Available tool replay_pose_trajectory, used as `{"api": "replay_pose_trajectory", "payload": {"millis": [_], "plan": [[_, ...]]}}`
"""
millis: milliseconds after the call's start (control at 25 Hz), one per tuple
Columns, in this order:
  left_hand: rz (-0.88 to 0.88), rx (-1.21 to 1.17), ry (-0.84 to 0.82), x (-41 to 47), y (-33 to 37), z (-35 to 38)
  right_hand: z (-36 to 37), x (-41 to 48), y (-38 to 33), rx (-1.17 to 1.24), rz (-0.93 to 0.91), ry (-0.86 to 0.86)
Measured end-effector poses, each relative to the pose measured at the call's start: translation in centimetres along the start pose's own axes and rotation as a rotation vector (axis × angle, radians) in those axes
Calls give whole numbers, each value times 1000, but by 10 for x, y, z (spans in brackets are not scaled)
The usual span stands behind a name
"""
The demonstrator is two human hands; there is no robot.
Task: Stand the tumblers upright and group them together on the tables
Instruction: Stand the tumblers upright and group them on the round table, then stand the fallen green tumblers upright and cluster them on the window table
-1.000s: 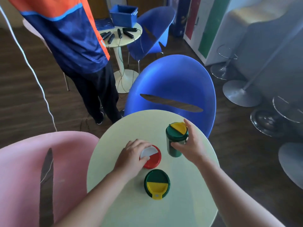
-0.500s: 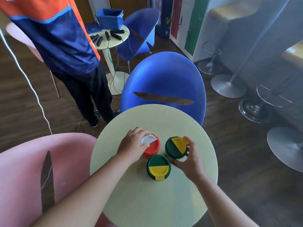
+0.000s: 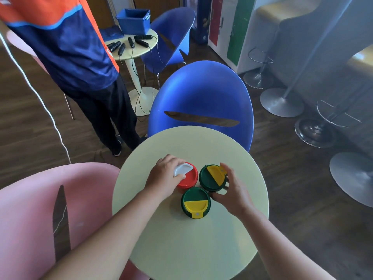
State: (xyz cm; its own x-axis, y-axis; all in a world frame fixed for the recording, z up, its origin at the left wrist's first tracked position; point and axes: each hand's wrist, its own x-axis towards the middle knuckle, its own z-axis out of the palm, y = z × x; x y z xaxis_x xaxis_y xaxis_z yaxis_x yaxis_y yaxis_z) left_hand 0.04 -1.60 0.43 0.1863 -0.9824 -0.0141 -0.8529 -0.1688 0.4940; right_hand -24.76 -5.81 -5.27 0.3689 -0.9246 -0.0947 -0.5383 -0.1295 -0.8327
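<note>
Three tumblers upright in a tight cluster near the middle of the round pale counter. Red tumbler with white lid flap at the far left of the group; green tumbler with yellow flap at the far right, just beside it; second green tumbler with yellow flap nearest the camera, tucked between and in front of the other two, touching or almost touching both.

Left hand draped over the left side of the red tumbler, fingers curled around its rim and white flap, closed on it. Right hand cupped around the right side of the far green tumbler, fingers spread and curved along its edge, thumb low near the gap between the two green ones; loosely closed around it, firm contact hard to confirm.

Both bare forearms reaching in from the bottom of the view.

Beyond the counter, a blue chair pushed up against the far edge; a pink chair at the near left. Further back, a person in an orange and navy shirt standing on the dark wood floor, beside a second round counter carrying a blue bin and several black handles with cords. Another blue chair behind that. Chrome stool bases off to the right.
</note>
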Motion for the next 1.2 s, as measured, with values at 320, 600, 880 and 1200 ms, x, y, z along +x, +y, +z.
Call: {"api": "replay_pose_trajectory", "payload": {"millis": [320,600,880,1200], "plan": [[11,-26,-52,1,-4,-4,-13,0,-1,-22,8,-78],[159,-48,-93,7,24,-43,-74,-23,-49,-123,-22,74],[517,-139,-105,8,157,-76,-179,-96,-103,-176,-24,412],[916,-268,-133,-31,387,-31,-340,-234,-63,-173,83,734]]}}
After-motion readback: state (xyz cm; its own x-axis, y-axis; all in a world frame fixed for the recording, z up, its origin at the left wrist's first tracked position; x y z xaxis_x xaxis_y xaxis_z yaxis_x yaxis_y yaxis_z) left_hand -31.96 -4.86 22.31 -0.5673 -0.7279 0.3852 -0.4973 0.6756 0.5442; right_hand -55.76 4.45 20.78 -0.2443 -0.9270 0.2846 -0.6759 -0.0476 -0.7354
